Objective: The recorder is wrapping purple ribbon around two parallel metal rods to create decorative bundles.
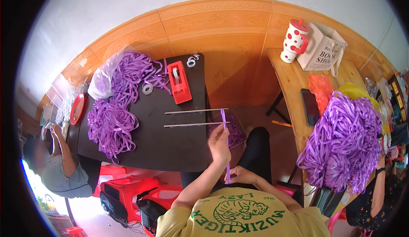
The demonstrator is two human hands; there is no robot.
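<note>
A narrow purple ribbon (228,171) runs from the ends of two thin metal rods down toward my lap. My left hand (219,145) is closed, its fingertips pinching the ribbon just below the nearer rod (191,125). At the ribbon's lower end, close to my body, my right hand (242,175) has its fingers closed on it. The farther rod (191,111) lies parallel to the nearer one, and both stick out past the right edge of the dark table (170,145). Below the rod ends stands a clear bin (242,130) with purple ribbon pieces inside.
On the dark table are a purple ribbon heap (113,126), a red tape dispenser (180,83) and tape rolls (147,89). The wooden table (283,73) at right holds another ribbon pile (345,143), a phone (309,107) and a dotted tumbler (294,41). People sit at both sides.
</note>
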